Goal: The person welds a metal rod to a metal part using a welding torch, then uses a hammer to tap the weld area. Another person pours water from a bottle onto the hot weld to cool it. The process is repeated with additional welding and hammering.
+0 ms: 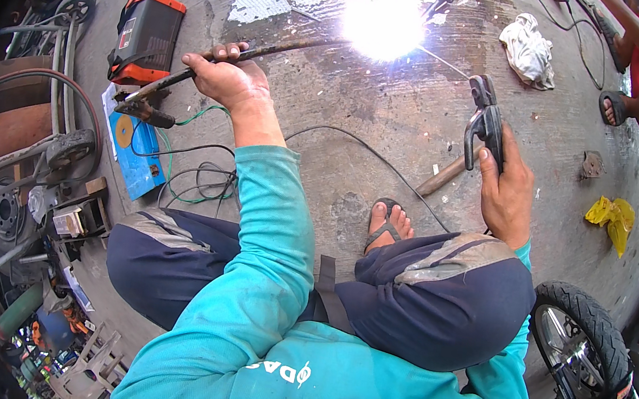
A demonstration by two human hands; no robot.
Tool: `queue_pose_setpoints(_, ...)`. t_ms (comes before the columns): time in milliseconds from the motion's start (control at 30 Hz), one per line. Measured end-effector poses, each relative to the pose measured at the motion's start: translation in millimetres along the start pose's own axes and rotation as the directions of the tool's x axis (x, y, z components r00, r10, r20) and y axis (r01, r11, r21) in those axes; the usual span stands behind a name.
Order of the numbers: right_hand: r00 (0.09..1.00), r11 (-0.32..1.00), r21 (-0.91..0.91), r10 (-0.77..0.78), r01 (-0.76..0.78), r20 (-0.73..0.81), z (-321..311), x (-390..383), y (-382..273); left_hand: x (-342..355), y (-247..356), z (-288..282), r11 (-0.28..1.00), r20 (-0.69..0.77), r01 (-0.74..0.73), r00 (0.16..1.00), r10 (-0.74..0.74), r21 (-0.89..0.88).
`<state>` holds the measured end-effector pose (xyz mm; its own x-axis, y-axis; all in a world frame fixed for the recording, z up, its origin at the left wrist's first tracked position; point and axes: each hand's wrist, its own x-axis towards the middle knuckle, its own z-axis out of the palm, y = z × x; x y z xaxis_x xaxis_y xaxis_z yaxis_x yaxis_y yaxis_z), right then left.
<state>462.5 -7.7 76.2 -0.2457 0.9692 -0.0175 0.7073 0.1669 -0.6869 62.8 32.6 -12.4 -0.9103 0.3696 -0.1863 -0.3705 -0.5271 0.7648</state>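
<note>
My left hand (230, 81) is closed around a long dark metal rod (299, 44), held at a slant. The rod's far end runs into a white welding glare (383, 28), which hides the joint. At its near end hangs a dark clamp-like piece (146, 113), close to a green wire. In my right hand (507, 195) is a black electrode holder (491, 129). A thin welding electrode (444, 61) reaches from its jaws into the glare. Beneath the holder lies a wooden handle (442, 179), its other end hidden by my hand.
An orange-and-black welding machine (150, 35) and a blue box (137, 161) stand left. Cables (372, 158) cross the concrete. A white rag (527, 51) and yellow plastic (612, 219) lie right, near another person's sandalled foot (616, 108). A motorcycle wheel (581, 343) and metal frames (54, 87) flank me.
</note>
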Motion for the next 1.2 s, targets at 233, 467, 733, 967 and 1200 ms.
queue_pose_setpoints(233,0.999,0.999,-0.01,0.044,-0.044,-0.018,-5,-4,-4,3,-5,-2,0.994,0.061,-0.015,0.998,0.021,-0.104)
queue_pose_setpoints(467,0.999,0.999,-0.021,0.029,-0.03,-0.043,0,-5,-2,12,-5,-16,0.986,0.201,-0.145,0.971,0.127,0.077)
queue_pose_setpoints(733,0.999,0.997,-0.069,0.017,-0.02,-0.043,4,-2,3,15,-7,-21,0.992,0.193,-0.124,0.974,0.117,0.028)
queue_pose_setpoints(967,0.999,0.996,-0.082,0.038,-0.04,-0.023,6,2,-4,10,-6,-17,0.99,0.197,-0.139,0.972,0.129,0.037)
queue_pose_setpoints(1200,0.999,0.996,-0.086,0.022,-0.024,-0.024,8,5,-2,9,-5,-17,0.992,0.192,-0.122,0.975,0.116,0.022)
